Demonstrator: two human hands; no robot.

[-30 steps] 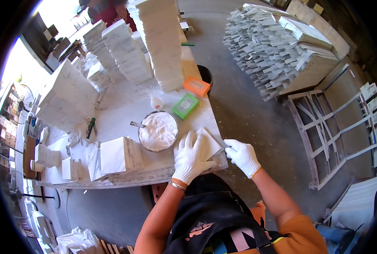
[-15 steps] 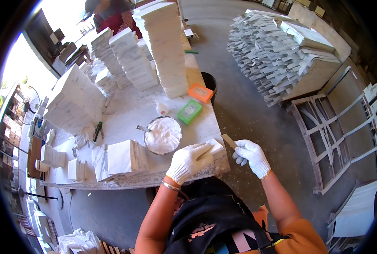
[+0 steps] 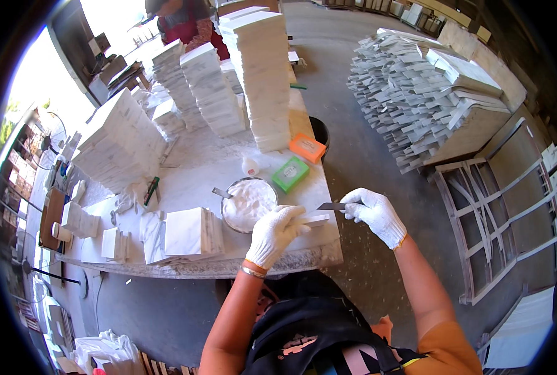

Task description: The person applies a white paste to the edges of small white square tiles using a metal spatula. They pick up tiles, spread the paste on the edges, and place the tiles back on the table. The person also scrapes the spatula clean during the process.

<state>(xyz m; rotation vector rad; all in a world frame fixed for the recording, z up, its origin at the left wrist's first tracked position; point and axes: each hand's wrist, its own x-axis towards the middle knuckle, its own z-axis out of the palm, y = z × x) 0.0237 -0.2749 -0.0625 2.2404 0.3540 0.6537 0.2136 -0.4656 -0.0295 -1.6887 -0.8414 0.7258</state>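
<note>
At the counter's [image 3: 197, 267] near right edge, the gloved left hand [image 3: 273, 235] has its fingers clasped on a small white marble strip [image 3: 314, 219]; just right, the right hand [image 3: 375, 214] pinches a thin metal blade [image 3: 331, 205]. Beyond sits a bowl of white paste [image 3: 248, 203], then a green box [image 3: 290, 173]

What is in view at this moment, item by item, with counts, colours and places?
small tile piece: one, white, under the left hand at the table's near right corner
thin blade: one, dark, in the right hand
bowl of paste: one, white contents, table centre
sponge blocks: one green, one orange, right edge of table
tile stacks: many, white marble, across the table's far side
stone table: one, pale, dusty
trim pieces pile: large heap, grey-white, on floor at right
another person: one, red top, far end
left hand: white glove
right hand: white glove
</note>
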